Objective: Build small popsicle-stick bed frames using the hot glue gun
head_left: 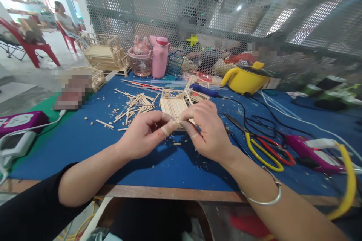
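My left hand point(141, 132) and my right hand point(208, 130) meet at the fingertips over the middle of the table, both closed in a pinch. What is between them is too small to make out. Each thumb wears a pale band. Just behind the fingertips sits a small model of thin wooden sticks point(173, 104), with a slatted flat part and low rails; the fingers partly cover its front edge. To its left lies a loose heap of thin wooden sticks point(138, 104). A short stick piece point(177, 144) rests on the blue mat below my hands.
Right of my hands lie yellow-handled cutters point(261, 154), red-handled pliers point(275, 150) and a blue-handled tool point(205, 91) with its cord. Behind stand a yellow pot point(246, 79), a pink bottle point(160, 58) and a clear jug point(140, 62). Larger stick models point(103, 54) stand back left.
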`<state>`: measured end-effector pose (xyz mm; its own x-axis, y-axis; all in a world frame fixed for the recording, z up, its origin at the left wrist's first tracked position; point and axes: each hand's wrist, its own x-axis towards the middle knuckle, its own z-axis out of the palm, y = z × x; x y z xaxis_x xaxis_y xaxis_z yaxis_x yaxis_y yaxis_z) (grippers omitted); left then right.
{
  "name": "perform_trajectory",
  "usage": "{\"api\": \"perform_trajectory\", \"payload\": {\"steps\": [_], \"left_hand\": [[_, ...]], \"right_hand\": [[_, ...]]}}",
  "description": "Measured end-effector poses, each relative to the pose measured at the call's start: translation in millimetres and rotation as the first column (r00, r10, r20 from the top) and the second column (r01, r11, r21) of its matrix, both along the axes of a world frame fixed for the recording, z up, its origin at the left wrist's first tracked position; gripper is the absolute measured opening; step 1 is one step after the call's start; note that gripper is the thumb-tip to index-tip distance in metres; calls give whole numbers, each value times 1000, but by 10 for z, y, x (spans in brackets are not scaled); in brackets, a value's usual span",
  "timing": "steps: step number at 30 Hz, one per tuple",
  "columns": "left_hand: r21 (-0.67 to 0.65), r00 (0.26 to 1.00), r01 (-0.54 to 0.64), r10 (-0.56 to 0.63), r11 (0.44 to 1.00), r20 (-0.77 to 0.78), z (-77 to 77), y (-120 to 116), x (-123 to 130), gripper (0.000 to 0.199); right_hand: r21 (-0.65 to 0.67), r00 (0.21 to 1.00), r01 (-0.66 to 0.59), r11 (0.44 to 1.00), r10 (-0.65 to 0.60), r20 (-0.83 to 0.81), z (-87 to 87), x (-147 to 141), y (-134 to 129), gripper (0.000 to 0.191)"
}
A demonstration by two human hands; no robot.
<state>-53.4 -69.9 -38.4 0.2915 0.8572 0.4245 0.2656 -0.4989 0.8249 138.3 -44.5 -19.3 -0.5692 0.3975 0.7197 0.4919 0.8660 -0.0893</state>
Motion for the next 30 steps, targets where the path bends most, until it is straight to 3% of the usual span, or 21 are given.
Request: {"api": "perform_trajectory", "payload": {"steps": [8, 19, 25, 30], "left_hand": [[164, 999, -38, 34, 986, 26, -29, 24, -62, 19], [355, 997, -49, 66, 933, -36, -51, 45, -59, 14], [386, 995, -38, 70, 922, -70, -48, 15, -51, 14], [285, 993, -117, 103, 951, 64, -31, -8, -63, 25]], "right_hand": [[15, 979, -66, 998, 68, -193, 28, 18, -69, 7], [146, 975, -84, 986, 111, -192, -11, -39, -63, 11], [29, 970, -136, 990, 139, -199, 5, -46, -88, 9], [-90, 961, -95, 991, 68, -270, 9, -31, -95, 9]]}}
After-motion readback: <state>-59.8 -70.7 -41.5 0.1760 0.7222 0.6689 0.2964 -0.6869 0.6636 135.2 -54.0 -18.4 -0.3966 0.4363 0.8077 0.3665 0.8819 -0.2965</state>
